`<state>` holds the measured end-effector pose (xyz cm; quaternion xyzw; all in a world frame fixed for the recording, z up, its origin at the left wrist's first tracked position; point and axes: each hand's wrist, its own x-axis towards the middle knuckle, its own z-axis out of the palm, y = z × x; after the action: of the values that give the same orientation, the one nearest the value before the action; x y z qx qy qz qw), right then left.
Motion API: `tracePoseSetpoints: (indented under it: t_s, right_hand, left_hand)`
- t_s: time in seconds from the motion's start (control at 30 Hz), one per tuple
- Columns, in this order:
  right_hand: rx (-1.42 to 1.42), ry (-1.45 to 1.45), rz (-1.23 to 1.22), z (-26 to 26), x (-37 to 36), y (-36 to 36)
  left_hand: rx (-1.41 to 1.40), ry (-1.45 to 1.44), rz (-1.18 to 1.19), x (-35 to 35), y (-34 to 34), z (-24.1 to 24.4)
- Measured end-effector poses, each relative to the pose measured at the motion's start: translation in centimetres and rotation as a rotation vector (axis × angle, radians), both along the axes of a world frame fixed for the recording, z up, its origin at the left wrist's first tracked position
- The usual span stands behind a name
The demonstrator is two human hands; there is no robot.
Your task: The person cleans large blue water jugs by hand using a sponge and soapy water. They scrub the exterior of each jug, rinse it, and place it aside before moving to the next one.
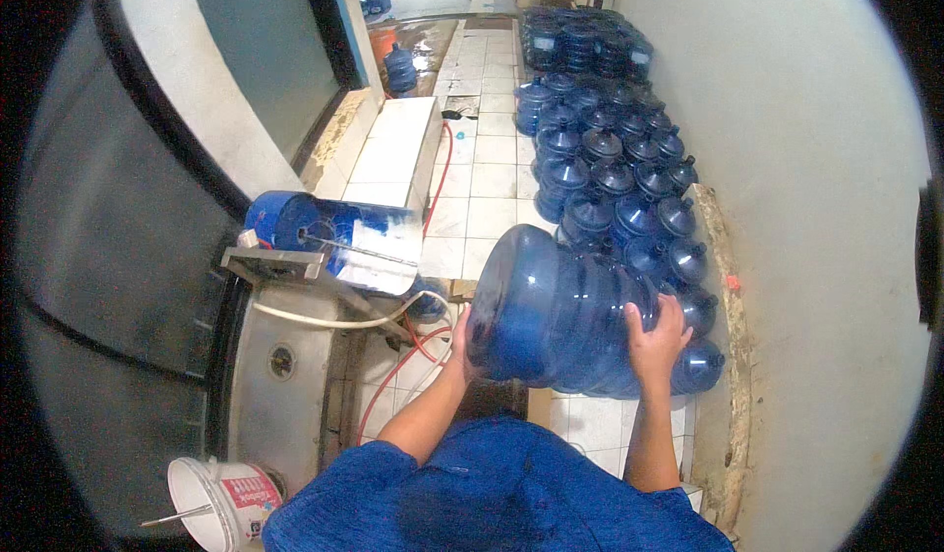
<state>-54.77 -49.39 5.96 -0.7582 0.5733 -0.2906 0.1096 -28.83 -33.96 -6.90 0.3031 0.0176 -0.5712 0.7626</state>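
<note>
A large blue plastic water-cooler bottle (568,309) lies sideways between my two hands in front of my body. My left hand (461,342) presses against its broad base end, with most of the fingers hidden behind it. Toward the shoulder and neck end, my right hand (660,334) grips the bottle with fingers spread. The bottle's neck cannot be made out. Beyond it and to the right stand rows of similar upright blue bottles (612,176) along the wall.
At left, a cut blue drum (284,220) with a metal rod adjoins a steel counter (280,404). A cream hose (332,322) and a red hose (448,161) trail nearby. A white bucket (195,504) sits lower left. The tiled floor (493,172) runs ahead beside a tiled ledge (391,139).
</note>
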Motion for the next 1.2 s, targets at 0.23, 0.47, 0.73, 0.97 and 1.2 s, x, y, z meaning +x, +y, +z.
tracePoseSetpoints:
  t_s: [0.23,0.47,0.73,0.97,1.2]
  right_hand:
    - [0.037,0.083,0.107,1.8,6.5,-5.9]
    - [0.008,-0.032,0.293,-0.9,17.7,-15.0]
    - [-0.024,-0.155,0.412,-0.2,29.0,-28.4]
    - [-0.068,-0.203,0.348,-0.9,35.1,-38.1]
    - [0.018,-0.235,0.343,-4.7,44.8,-50.2]
  left_hand:
    - [-0.294,0.236,0.021,3.1,-4.5,-7.6]
    - [-0.364,0.192,0.113,13.2,-9.4,-7.6]
    - [-0.031,-0.064,0.362,24.3,-20.9,-3.7]
    - [0.025,-0.126,0.214,31.4,-31.6,1.2]
    - [0.143,0.096,0.192,40.6,-41.5,1.7]
